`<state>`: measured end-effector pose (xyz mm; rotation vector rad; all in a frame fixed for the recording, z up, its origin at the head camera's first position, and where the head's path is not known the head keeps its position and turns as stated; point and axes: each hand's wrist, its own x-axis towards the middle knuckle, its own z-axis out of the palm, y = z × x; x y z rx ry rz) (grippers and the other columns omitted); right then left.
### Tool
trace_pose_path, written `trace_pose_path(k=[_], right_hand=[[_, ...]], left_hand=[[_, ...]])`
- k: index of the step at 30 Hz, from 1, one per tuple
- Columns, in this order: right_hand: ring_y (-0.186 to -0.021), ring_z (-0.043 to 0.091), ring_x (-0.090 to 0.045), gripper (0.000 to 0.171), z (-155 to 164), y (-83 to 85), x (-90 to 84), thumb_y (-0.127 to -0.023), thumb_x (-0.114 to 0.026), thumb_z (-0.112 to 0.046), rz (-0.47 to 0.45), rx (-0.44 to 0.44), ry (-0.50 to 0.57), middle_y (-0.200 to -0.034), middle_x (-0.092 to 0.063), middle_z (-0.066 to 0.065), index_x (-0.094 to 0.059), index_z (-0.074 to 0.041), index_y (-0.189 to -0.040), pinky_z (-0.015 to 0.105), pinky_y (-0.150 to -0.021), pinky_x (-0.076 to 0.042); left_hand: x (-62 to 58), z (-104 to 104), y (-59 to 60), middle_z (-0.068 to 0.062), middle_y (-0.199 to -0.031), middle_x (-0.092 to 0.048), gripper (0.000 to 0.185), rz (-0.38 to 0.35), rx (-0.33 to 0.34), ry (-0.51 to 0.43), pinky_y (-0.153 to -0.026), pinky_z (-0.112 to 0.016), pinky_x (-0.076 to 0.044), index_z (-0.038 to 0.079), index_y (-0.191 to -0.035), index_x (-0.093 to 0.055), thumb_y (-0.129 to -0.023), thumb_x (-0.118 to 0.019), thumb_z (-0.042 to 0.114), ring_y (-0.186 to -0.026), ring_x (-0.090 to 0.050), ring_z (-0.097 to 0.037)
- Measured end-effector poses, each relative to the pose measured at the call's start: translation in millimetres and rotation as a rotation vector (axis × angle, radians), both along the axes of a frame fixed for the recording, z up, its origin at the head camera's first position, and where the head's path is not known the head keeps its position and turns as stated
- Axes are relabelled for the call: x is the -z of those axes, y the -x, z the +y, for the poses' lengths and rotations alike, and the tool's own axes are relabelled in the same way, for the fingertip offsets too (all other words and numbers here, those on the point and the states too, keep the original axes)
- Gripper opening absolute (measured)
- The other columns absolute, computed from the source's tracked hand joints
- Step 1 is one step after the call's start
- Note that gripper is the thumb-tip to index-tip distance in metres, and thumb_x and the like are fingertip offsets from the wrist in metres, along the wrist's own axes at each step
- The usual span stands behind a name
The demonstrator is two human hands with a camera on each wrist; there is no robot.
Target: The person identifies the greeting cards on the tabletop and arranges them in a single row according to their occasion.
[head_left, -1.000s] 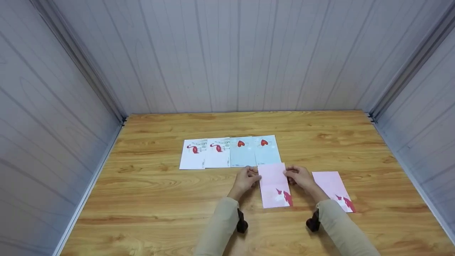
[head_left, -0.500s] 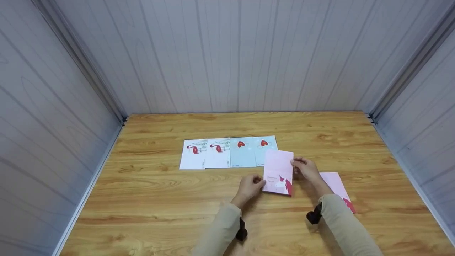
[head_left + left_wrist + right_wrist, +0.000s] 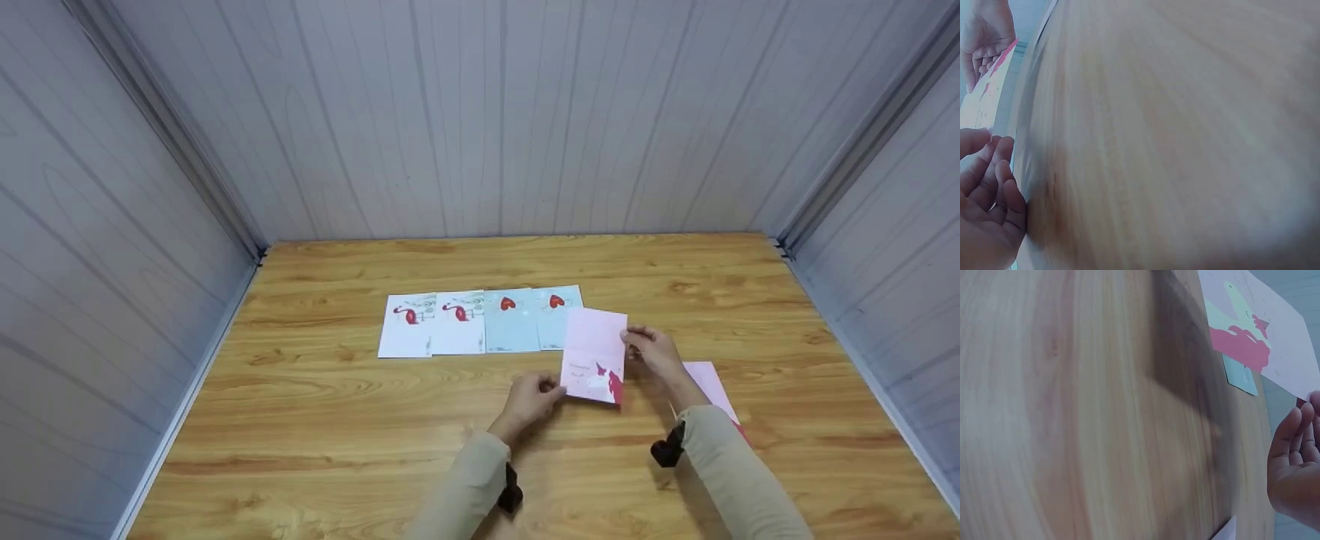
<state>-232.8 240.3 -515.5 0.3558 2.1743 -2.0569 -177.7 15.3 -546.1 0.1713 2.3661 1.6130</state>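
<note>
Two hands hold one pink card [image 3: 595, 355] lifted off the table [image 3: 315, 420]: the right hand [image 3: 651, 352] pinches its right edge between thumb and fingers, and the left hand [image 3: 534, 396] pinches its lower left corner. The card is tilted, its printed face toward the person, with a red and white figure at its lower right. Its upper left corner overlaps the right end of a row of four cards [image 3: 484, 322] lying flat, two white ones with red birds, then two pale blue ones with red hearts. Another pink card [image 3: 706, 379] lies flat on the table just right of the right wrist, partly hidden by the sleeve [image 3: 739, 480].
</note>
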Motion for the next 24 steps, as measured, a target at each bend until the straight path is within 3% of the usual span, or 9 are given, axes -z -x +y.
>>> trace_pose_path(k=[8,13,16,20,24], right_hand=[[-0.065,0.008,-0.052,0.027,15.8,10.6,19.5,-0.079,-0.066,-0.023,0.01,0.025,0.05,-0.076,-0.054,-0.001,-0.055,-0.005,-0.096,0.025,-0.063,-0.046],[-0.062,0.007,-0.051,0.03,25.2,16.7,37.7,-0.079,-0.066,-0.023,0.057,0.024,0.09,-0.073,-0.053,0.0,-0.054,-0.005,-0.099,0.021,-0.056,-0.045],[-0.062,0.007,-0.051,0.029,27.1,13.7,41.5,-0.078,-0.067,-0.026,0.071,0.01,0.062,-0.074,-0.055,-0.002,-0.055,-0.007,-0.097,0.02,-0.056,-0.045],[-0.063,0.008,-0.051,0.037,20.2,-3.3,24.6,-0.08,-0.065,-0.026,0.089,-0.043,-0.013,-0.077,-0.057,0.0,-0.054,0.0,-0.103,0.023,-0.058,-0.045],[-0.062,0.009,-0.053,0.042,13.8,-16.4,11.7,-0.081,-0.063,-0.02,0.031,-0.055,-0.045,-0.079,-0.058,-0.001,-0.048,0.005,-0.112,0.026,-0.061,-0.046]], left_hand=[[-1.8,5.0,2.1,-0.003,-0.066,-0.054,0.009,-0.015,0.008,0.003,-0.044,-0.022,-0.038,0.009,-0.081,-0.061,-0.086,-0.058,0.016,-0.051,-0.047,-0.01],[-2.2,11.1,3.4,-0.002,-0.07,-0.056,0.009,-0.028,-0.035,-0.035,-0.049,-0.022,-0.04,0.008,-0.082,-0.062,-0.086,-0.058,0.016,-0.055,-0.048,-0.009],[-4.4,16.0,5.1,-0.001,-0.071,-0.057,0.01,-0.059,-0.077,-0.062,-0.051,-0.022,-0.04,0.009,-0.081,-0.062,-0.086,-0.058,0.017,-0.058,-0.049,-0.01],[-7.7,23.7,8.3,0.001,-0.072,-0.057,0.011,-0.114,-0.144,-0.112,-0.052,-0.022,-0.04,0.009,-0.081,-0.061,-0.086,-0.058,0.019,-0.062,-0.049,-0.01],[-11.9,32.0,12.6,-0.001,-0.075,-0.058,0.012,-0.166,-0.217,-0.177,-0.056,-0.024,-0.04,0.009,-0.081,-0.061,-0.085,-0.059,0.021,-0.066,-0.05,-0.012]])
